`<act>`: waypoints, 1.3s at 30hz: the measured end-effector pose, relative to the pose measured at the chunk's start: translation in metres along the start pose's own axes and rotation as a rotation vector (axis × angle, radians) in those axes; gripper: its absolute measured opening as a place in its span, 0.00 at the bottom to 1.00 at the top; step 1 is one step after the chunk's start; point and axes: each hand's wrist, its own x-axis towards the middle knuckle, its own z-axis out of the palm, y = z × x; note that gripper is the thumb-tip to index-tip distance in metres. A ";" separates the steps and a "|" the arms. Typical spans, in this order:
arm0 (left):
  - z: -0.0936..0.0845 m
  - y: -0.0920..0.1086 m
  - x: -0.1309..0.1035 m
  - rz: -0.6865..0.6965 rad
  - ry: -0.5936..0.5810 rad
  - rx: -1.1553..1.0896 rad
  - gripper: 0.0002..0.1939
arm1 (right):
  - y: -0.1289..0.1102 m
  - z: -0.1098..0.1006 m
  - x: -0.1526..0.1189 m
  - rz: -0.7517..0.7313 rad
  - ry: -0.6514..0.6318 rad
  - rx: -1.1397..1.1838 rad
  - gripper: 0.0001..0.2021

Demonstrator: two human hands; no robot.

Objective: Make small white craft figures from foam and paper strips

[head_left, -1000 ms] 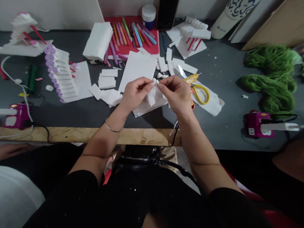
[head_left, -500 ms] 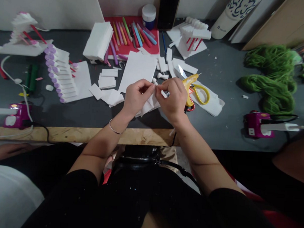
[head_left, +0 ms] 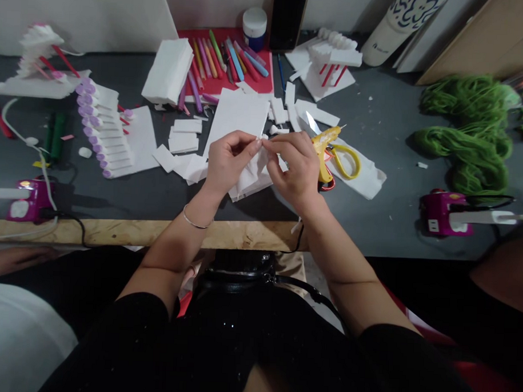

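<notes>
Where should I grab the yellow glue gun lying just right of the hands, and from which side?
Judging by its pose, take the yellow glue gun by its handle, the part running down toward the table's near edge. Come from the near right: the right hand crowds its left side, and the nozzle end points away toward the yellow-handled scissors, so that end is best avoided.

Two hands: left hand, right hand, both pinching one small white piece. One glue gun. One jar. Two purple tools: left one, right one. One red tray of markers, number unclear. One green yarn heap. Foam scraps uncountable.
</notes>
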 end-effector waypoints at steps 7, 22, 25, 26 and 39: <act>-0.001 0.003 0.000 0.059 -0.023 -0.078 0.19 | 0.005 0.001 0.002 0.149 0.069 0.354 0.08; -0.005 0.009 0.002 0.048 -0.123 -0.026 0.12 | 0.006 0.006 0.003 0.321 0.075 0.457 0.07; -0.004 0.011 0.002 0.042 -0.100 -0.008 0.13 | 0.005 0.010 0.001 0.281 0.118 0.411 0.06; -0.004 0.011 0.001 0.039 -0.092 -0.003 0.13 | 0.005 0.010 0.001 0.264 0.134 0.379 0.06; 0.003 0.016 -0.006 0.038 -0.031 -0.036 0.13 | 0.018 0.013 -0.004 -0.106 0.171 -0.205 0.12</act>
